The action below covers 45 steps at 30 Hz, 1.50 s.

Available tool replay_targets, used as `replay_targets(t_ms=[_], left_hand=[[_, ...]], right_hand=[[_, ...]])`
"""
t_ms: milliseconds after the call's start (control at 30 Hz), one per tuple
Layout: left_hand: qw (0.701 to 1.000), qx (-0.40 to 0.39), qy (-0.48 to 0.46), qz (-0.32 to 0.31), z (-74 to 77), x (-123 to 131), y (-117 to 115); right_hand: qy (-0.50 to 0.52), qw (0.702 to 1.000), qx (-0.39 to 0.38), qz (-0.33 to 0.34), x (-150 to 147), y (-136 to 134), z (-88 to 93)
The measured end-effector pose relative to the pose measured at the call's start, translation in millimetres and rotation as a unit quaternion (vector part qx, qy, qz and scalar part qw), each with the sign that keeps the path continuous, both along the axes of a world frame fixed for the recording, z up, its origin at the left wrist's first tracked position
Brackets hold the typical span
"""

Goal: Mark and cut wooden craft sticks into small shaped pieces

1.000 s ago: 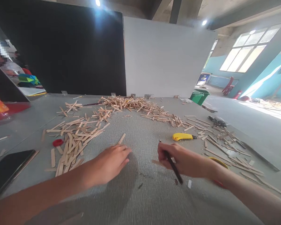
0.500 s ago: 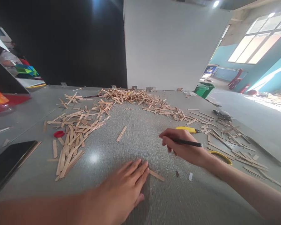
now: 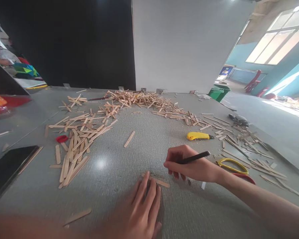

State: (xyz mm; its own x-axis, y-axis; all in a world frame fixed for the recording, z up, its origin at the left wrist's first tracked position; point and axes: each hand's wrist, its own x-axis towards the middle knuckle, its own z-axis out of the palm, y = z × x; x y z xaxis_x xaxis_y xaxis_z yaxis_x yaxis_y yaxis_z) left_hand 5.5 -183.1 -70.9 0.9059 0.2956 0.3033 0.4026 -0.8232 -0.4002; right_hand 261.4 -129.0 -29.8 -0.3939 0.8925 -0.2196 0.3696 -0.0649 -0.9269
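Observation:
My left hand [image 3: 147, 205] lies on the grey table [image 3: 109, 186] with its fingers apart. Its fingertips touch a wooden stick [image 3: 161, 182] that is flat on the surface, partly covered by them. Just right of that stick, my right hand [image 3: 186, 162] is closed around a black pen-like tool [image 3: 194, 157], whose tip is hidden by the fingers. A single stick [image 3: 129, 139] lies farther back between the piles, and another [image 3: 77, 216] rests to the left of my left hand.
Stick piles [image 3: 77, 146] spread along the left and back. To the right are a yellow cutter [image 3: 198, 135], yellow-handled scissors [image 3: 233, 165], wood scraps and a metal ruler [image 3: 285, 158]. A phone [image 3: 12, 169] and a red ring [image 3: 61, 138] lie left. Black and white panels stand behind.
My left hand has drawn back toward me, uncovering more of the stick under its fingers. My right hand has moved nearer and slightly left with the tool. A stick at the lower left has come into view.

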Motion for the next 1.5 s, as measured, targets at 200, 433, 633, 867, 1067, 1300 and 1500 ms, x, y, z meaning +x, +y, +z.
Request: replay_targets(t_ms=[200,433,633,867,1067,1300,1500], left_hand=[[0.999,-0.018,-0.031,0.015,-7.8,2.7,-3.0],[0.999,-0.031,-0.024,0.008,-6.4,2.9,0.0],[0.995,-0.096,0.012,-0.001,2.6,-1.1,1.1],[0.997,-0.081,0.016,-0.003,2.3,0.7,0.0],[0.999,-0.033,-0.04,0.011,-3.8,2.1,-3.1],[0.998,-0.017,-0.066,-0.013,-5.6,4.0,-5.2],[0.998,-0.023,-0.053,-0.014,-0.9,4.3,-4.2]], right_hand=[[0.037,0.998,-0.055,0.0,-8.2,-3.7,-12.5],[0.059,0.996,-0.066,-0.004,-20.6,-9.8,-25.7],[-0.016,0.998,0.052,-0.017,-24.4,-11.0,-31.2],[-0.012,0.995,0.099,-0.028,-27.8,-13.6,-38.5],[0.029,0.998,0.039,-0.034,-27.4,-13.6,-42.7],[0.01,0.996,0.079,-0.033,-27.3,-13.0,-44.2],[0.003,0.995,0.094,-0.035,-28.5,-12.5,-42.8]])
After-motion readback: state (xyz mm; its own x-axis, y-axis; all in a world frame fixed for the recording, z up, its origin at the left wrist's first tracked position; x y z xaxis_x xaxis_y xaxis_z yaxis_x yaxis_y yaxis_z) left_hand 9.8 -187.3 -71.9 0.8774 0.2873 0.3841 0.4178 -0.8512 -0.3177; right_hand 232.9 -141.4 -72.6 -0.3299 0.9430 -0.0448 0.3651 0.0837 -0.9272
